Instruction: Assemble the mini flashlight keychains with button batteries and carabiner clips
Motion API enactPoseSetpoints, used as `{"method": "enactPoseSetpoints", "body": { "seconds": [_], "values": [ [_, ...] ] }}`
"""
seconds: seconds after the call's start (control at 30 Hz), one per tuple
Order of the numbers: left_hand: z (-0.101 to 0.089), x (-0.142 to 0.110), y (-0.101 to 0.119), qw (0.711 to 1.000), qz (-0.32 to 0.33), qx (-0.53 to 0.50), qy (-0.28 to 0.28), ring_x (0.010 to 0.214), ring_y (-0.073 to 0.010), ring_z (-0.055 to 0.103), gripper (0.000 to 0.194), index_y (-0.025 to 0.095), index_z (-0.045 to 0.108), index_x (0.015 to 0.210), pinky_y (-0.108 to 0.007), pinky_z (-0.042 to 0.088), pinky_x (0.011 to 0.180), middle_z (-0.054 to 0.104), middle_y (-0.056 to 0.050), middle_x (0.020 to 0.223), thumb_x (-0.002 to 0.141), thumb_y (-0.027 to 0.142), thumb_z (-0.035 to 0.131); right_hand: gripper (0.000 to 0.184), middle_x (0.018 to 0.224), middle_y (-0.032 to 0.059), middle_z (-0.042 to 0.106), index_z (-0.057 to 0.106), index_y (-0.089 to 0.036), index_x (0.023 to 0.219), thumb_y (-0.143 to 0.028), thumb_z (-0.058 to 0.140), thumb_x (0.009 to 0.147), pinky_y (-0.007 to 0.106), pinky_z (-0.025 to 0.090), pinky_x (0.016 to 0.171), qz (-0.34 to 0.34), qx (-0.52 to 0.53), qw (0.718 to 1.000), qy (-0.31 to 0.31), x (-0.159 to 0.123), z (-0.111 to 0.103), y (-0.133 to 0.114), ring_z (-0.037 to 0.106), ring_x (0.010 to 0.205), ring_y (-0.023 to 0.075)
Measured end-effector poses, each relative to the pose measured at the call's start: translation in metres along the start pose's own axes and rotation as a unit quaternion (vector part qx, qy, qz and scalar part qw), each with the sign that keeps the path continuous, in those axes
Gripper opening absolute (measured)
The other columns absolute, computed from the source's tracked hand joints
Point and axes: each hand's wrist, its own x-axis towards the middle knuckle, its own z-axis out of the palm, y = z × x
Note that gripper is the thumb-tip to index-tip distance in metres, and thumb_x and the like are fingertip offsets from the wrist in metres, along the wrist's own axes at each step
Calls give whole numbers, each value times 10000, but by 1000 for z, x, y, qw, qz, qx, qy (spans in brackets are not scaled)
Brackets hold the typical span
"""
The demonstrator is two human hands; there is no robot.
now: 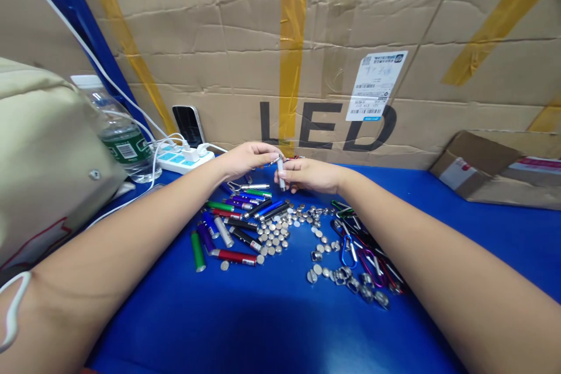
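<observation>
My right hand is closed round a small silver tube, held upright over the blue table. My left hand pinches the tube's top end, where a small ring and clip show. Below the hands lie several coloured tubes in green, blue, red, purple and black. Beside them is a scatter of several silver button cells. To the right is a heap of coloured carabiner clips and small metal caps.
A large cardboard box marked LED stands along the back. At the left are a beige bag, a water bottle, a white power strip with cables and a phone. A small opened carton lies at the right.
</observation>
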Motion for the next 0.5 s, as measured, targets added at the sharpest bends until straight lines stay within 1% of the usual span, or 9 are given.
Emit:
{"method": "enactPoseSetpoints", "body": {
  "seconds": [0.07,0.1,0.17,0.23,0.3,0.5],
  "values": [
    [0,-2,-1,997,-2,-69,-23,787,-129,592,334,138,681,904,-292,433,806,676,-41,862,725,416,720,290,752,-7,550,597,-165,827,-451,631,797,242,431,664,7,92,995,-40,0,5,-3,509,683,89],
    [0,-3,-2,994,-7,-102,-36,766,-125,592,334,139,678,896,-291,438,794,672,-37,843,715,415,731,297,747,-9,543,597,-162,827,-452,646,786,235,432,666,10,122,991,-58,0,7,-5,512,686,85],
    [1,-5,-4,985,-19,-155,-68,725,-123,594,332,142,671,892,-293,449,762,663,-30,813,711,412,738,319,750,-13,538,604,-157,836,-460,673,763,223,433,662,15,148,985,-84,-1,10,-9,513,680,77],
    [3,-6,-6,977,-25,-190,-88,708,-124,598,316,148,664,899,-291,457,731,656,-25,809,722,401,732,336,761,-13,542,609,-154,847,-465,689,747,219,434,653,22,145,985,-96,-3,9,-11,512,666,72],
    [5,-6,-7,974,-26,-210,-80,718,-121,598,292,150,659,886,-275,456,713,649,-20,812,728,385,732,332,766,-12,548,609,-155,852,-458,692,746,223,436,643,33,129,987,-93,-4,5,-13,507,649,69],
    [7,-2,-7,974,-49,-222,-12,752,-107,580,292,155,645,871,-244,432,701,630,-8,813,698,359,762,298,802,-1,583,621,-170,869,-440,681,759,230,437,629,66,63,994,-66,-7,-4,-17,500,648,72]
  ]
}}
